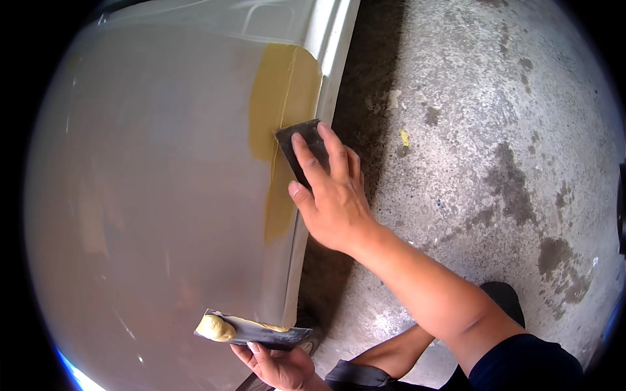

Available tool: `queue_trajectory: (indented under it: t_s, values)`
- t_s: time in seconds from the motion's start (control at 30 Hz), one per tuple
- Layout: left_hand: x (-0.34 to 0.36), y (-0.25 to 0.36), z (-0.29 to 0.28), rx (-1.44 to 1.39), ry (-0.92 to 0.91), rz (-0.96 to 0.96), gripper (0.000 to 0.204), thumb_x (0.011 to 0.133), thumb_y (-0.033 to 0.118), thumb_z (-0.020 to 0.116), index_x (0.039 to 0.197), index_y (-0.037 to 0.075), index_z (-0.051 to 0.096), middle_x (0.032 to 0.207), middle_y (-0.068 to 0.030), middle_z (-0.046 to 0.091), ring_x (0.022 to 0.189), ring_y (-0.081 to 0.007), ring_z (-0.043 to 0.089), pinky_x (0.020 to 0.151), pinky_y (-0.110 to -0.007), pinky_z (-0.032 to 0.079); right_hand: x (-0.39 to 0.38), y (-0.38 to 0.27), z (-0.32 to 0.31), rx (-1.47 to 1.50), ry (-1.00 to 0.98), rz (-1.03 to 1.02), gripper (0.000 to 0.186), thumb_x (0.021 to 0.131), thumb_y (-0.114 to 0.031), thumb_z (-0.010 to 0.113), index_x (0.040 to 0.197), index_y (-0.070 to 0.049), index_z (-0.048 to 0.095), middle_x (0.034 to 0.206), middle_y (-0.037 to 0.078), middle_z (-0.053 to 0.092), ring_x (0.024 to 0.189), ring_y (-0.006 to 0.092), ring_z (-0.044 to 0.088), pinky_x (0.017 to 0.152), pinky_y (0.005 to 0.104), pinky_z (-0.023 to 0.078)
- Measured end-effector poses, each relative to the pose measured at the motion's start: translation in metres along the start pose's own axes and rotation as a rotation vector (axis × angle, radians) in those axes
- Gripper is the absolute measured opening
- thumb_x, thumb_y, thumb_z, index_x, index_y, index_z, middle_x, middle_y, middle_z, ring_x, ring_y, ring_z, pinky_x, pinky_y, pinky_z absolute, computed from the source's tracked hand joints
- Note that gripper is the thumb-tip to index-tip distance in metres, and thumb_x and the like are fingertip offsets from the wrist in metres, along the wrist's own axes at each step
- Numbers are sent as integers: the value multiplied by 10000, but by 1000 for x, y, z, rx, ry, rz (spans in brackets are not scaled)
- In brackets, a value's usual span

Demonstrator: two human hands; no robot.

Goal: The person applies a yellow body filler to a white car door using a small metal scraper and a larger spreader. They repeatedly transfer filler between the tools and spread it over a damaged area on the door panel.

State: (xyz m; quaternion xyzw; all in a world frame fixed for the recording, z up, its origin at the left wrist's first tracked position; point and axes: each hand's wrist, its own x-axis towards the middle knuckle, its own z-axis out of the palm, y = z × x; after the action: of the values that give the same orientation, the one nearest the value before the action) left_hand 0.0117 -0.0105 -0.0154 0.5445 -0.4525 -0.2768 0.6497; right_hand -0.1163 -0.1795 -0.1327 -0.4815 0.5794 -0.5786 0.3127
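My right hand (336, 195) grips a dark, flat putty spreader (301, 148) with fingers spread across its face. The spreader's edge meets a patch of yellow body filler (277, 98) on a grey car panel (163, 163). The filler runs along the panel's right side, with a thin raised ridge through it. Low in the picture, my left hand (280, 368) holds a second dark spreader (274, 337) from below. A lump of yellow filler (215, 328) sits on that spreader's left end, and a thin streak lies along its upper edge.
A pale sill edge (331, 72) borders the panel on the right. Beyond it lies a stained concrete floor (456, 98) with a small yellow fleck (404, 137). My leg and a dark shoe (504, 303) are at lower right. Part of a wheel (312, 339) shows beside my left hand.
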Motion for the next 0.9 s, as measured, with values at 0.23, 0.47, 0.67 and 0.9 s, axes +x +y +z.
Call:
queue_trajectory:
  t_s: [0.23, 0.47, 0.67, 0.9]
  values:
    - [2, -2, 3, 19, 16, -11, 494, 963, 123, 500, 1420, 38, 333, 1362, -149, 479, 1230, -260, 496, 1057, -424, 406, -68, -37, 16, 79, -217, -112, 606, 847, -223, 635, 1418, -173, 437, 1482, 226, 213, 1202, 441, 346, 1021, 542, 311]
    - [-1, -2, 2, 29, 35, -24, 503, 950, 128, 520, 1415, 44, 346, 1358, -134, 481, 1224, -247, 496, 1053, -407, 400, -47, -12, -2, 65, -60, -42, 582, 847, -215, 616, 1397, -142, 438, 1475, 208, 231, 1196, 425, 361, 945, 550, 377]
    - [-2, 0, -7, 30, 11, -1, 491, 952, 127, 516, 1408, 45, 353, 1358, -136, 484, 1225, -244, 497, 1051, -405, 406, -47, -18, 11, 100, -110, -49, 592, 839, -188, 635, 1398, -128, 450, 1469, 234, 239, 1232, 444, 335, 1034, 525, 312]
    - [-4, -2, -10, 29, 33, -3, 485, 958, 134, 503, 1411, 49, 352, 1377, -142, 467, 1240, -255, 487, 1058, -418, 402, -112, -33, 18, 108, -329, -125, 614, 828, -202, 642, 1409, -152, 448, 1464, 220, 259, 1241, 439, 337, 1029, 535, 320]
